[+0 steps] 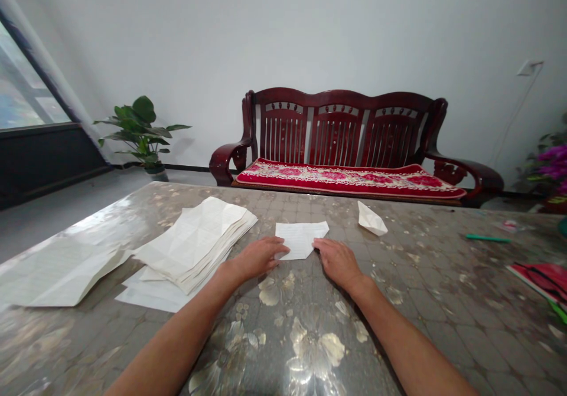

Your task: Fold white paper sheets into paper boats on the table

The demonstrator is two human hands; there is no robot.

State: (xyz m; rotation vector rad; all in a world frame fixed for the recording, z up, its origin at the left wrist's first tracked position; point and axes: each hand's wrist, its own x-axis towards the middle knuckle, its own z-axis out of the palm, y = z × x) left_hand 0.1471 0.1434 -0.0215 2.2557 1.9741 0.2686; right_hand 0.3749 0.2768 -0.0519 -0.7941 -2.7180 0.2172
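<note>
A dark red wooden sofa (336,124) with a floral red cushion (349,179) stands against the pale wall, beyond a glass-topped counter (425,278) with a gold pattern beneath it. On the counter, a small lined paper sheet (300,239) lies between the left hand (259,258) and the right hand (337,262), its outline uneven, as if partly folded. The fingers of both hands are open and flat, resting on its edges from either side without pinching it. Just beyond, a finished-looking folded paper boat (372,219) lies on its side, so at least one piece appears done. To the left, a thick stack of creased paper sheets (195,242) sits on looser sheets (146,290), with a large creased sheet (66,272) further out; these lie flat and appear unfolded, so much of the paper seems left.
</note>
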